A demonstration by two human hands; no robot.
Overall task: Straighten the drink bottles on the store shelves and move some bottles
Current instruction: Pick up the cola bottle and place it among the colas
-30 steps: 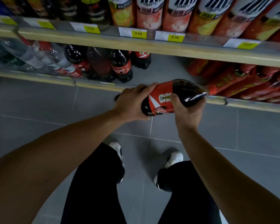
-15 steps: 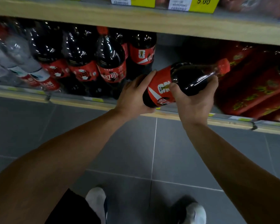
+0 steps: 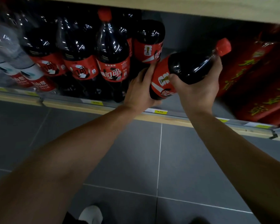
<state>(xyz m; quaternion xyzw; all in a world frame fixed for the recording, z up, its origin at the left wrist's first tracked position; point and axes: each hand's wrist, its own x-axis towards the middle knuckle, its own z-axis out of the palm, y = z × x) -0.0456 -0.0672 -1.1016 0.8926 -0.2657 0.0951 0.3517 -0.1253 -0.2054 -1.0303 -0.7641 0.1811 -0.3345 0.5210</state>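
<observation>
Gripping a tilted cola bottle [image 3: 181, 70] at one o'clock, the left hand [image 3: 139, 91] is cupping its base while the right hand [image 3: 199, 88] is clasping its shoulder. Beyond, standing bottles [image 3: 111, 62] are waiting; shelving it upright is seemingly still pending.

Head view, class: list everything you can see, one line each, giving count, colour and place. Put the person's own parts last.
Held cola bottle: one, dark with red label and cap, tilted, over shelf gap.
Shelved cola bottles: at least four, dark, red labels, upright, left of gap.
Clear bottles: several, blurred, far left.
Red packs: several, yellow lettering, right.
Shelf: one, wooden edge, yellow tags.
Floor: grey tiles.
Shoe: one, white, bottom.
Left hand: grips bottle's base.
Right hand: grips its shoulder.
</observation>
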